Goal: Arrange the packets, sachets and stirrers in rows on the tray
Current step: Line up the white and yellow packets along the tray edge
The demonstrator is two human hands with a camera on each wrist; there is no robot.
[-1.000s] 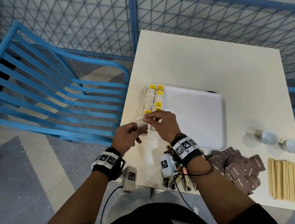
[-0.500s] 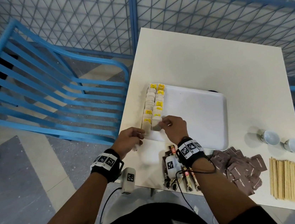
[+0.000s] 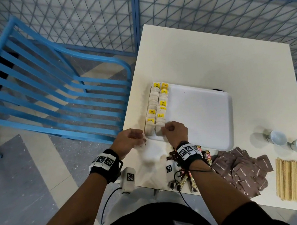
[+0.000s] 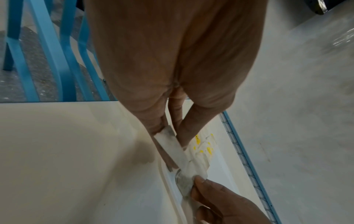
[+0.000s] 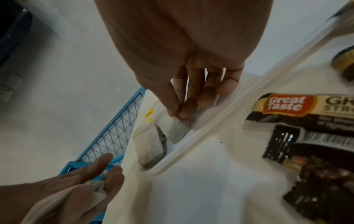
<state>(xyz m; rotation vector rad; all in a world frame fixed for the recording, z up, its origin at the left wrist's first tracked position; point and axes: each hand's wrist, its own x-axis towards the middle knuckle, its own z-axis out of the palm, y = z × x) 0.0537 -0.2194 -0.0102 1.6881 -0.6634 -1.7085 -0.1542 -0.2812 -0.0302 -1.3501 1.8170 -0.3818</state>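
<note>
1. Pinching the near end of a tea bag (image 3: 160, 129) between thumb and forefinger, the right hand (image 3: 175, 132) sits at the near left corner of the white tray (image 3: 200, 117); its other fingers are loosely curled.
2. That tea bag lies at the near end of the second of two rows of tea bags (image 3: 157, 107), which run along the tray's left edge, many with yellow tags showing.
3. In the right wrist view the same bag (image 5: 179, 130) lies flat inside the tray rim, beside the near bag of the first row (image 5: 151, 150).
4. The left hand (image 3: 130, 139) hovers at the table's edge just left of the tray corner, fingers curled round a few more tea bags (image 4: 170, 148), pale and flat, gripped between thumb and fingers.
5. On the cream table (image 3: 212, 57), coffee stick sachets (image 3: 191, 174) lie under and beside the right wrist, near the tray's front edge.
6. A loose heap of brown packets (image 3: 244, 171) lies to their right, off the tray.
7. Wooden stirrers (image 3: 290, 181) lie side by side in a flat bunch at the near right corner of the table.
8. Two small white cups (image 3: 278, 137) lie on their sides beyond the stirrers.
9. A blue slatted chair (image 3: 38, 88) stands left of the table, and a blue mesh fence (image 3: 205, 2) runs behind it.
</note>
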